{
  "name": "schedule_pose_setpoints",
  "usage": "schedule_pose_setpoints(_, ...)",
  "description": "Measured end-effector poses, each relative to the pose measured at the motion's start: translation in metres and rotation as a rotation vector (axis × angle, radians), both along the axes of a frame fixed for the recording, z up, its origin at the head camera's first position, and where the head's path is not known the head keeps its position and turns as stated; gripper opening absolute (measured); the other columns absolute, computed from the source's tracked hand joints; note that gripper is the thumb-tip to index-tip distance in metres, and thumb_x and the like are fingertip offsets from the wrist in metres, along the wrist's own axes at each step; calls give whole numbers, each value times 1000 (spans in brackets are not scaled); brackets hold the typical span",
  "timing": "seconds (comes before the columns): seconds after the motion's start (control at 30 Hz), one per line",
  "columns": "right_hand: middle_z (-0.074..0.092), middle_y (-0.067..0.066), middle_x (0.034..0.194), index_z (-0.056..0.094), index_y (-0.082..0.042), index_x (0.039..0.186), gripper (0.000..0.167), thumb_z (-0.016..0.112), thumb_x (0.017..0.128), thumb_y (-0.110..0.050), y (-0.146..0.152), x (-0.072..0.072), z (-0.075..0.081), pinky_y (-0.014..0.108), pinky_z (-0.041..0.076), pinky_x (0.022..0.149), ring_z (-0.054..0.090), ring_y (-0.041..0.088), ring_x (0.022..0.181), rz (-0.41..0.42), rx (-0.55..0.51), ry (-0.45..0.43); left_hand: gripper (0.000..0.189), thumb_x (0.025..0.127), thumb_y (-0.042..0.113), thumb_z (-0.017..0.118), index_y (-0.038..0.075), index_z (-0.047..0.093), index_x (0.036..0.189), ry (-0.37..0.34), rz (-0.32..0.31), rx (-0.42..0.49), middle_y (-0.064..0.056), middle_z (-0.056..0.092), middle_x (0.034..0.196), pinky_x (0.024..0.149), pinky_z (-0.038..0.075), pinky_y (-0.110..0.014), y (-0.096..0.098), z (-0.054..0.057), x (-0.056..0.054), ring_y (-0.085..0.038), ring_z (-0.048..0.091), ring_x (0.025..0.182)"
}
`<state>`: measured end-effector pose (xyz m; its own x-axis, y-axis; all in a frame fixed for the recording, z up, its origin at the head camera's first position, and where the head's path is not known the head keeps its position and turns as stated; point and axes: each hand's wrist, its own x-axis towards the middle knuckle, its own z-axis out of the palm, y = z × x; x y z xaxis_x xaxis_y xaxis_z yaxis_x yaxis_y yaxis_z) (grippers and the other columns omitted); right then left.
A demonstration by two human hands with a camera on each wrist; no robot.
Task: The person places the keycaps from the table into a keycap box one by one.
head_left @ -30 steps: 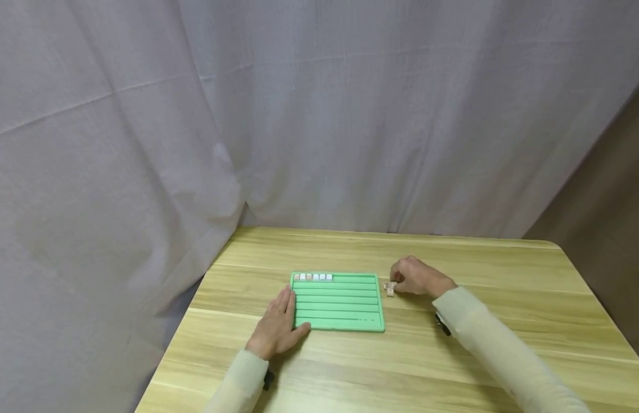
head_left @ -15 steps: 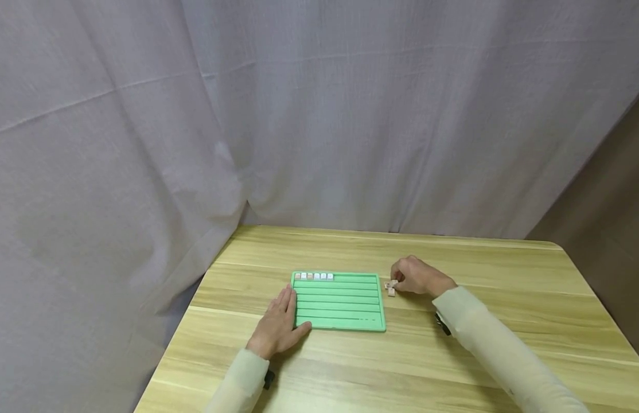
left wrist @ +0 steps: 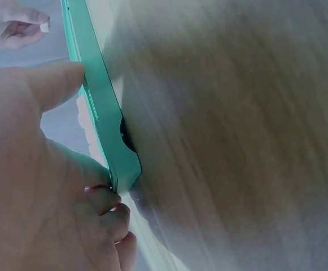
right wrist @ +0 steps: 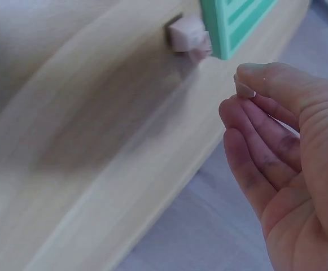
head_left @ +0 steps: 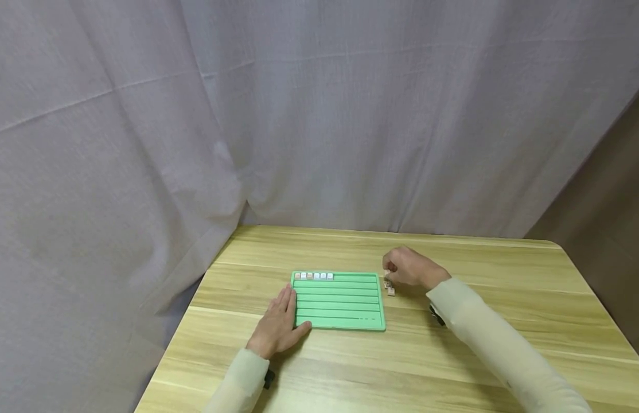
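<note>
A flat green tray point(head_left: 337, 304) with long parallel ridges lies on the table. Several small white and pinkish blocks point(head_left: 316, 276) stand in a row in its far left groove. My left hand point(head_left: 276, 326) rests against the tray's left side, fingers straight along it and thumb at the near corner. Beyond the tray's right edge, my right hand point(head_left: 411, 268) pinches a small pale block point(right wrist: 244, 89) between thumb and fingertips, raised off the table. Loose pale blocks point(head_left: 390, 291) lie just below that hand, beside the tray; the right wrist view shows them close together.
The light wooden table point(head_left: 454, 367) reaches back to a grey curtain point(head_left: 319, 143). A darker brown curtain point(head_left: 608, 229) hangs at the right. Dark bands are worn under both sleeves' cuffs.
My right hand has lifted and shifted slightly left and away from me, with a block pinched from the loose group. My left hand and the tray stay in place.
</note>
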<state>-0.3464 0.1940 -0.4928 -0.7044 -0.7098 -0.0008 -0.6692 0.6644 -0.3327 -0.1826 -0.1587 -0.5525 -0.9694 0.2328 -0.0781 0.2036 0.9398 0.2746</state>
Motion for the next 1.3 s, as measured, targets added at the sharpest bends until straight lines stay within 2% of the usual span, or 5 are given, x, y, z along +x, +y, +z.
schedule_pose_setpoints(0.17, 71, -3, 81, 73, -10, 84, 11, 78, 92, -4, -12, -1, 9, 25, 55, 68, 60, 7, 75, 37, -10, 34, 90, 106, 54, 52, -10, 25, 163, -9, 2, 1, -28, 18, 174, 132, 28, -55, 2, 0, -1, -41, 23, 163)
schedule_pose_setpoints(0.37, 74, -1, 85, 75, -6, 89, 5, 77, 93, -4, -31, 0, 13, 24, 59, 71, 64, 7, 78, 63, 4, 14, 90, 107, 55, 51, -10, 24, 163, -14, -4, -3, -27, 17, 174, 132, 27, -54, 3, 0, 0, -40, 22, 163)
schedule_pose_setpoints(0.67, 73, -2, 86, 75, -7, 88, 6, 79, 92, -4, -62, 4, 17, 23, 56, 71, 60, 7, 77, 86, -7, -1, 90, 107, 54, 52, -10, 25, 163, -11, 1, 3, -28, 18, 174, 132, 28, -55, 2, 0, 1, -41, 23, 163)
schedule_pose_setpoints(0.97, 75, 0, 86, 75, -8, 86, 8, 78, 92, -3, -86, 4, 9, 23, 58, 70, 61, 6, 76, 141, -20, 22, 90, 107, 55, 51, -10, 24, 163, -12, 3, 1, -28, 18, 174, 132, 27, -54, 0, -1, 2, -41, 22, 163)
schedule_pose_setpoints(1.3, 75, 1, 89, 76, -9, 88, 9, 74, 96, -4, -107, 2, -6, 27, 58, 71, 61, 8, 78, 75, 11, -19, 90, 107, 55, 52, -11, 25, 162, -2, 1, 8, -29, 19, 173, 132, 28, -55, 2, -3, 3, -42, 23, 163)
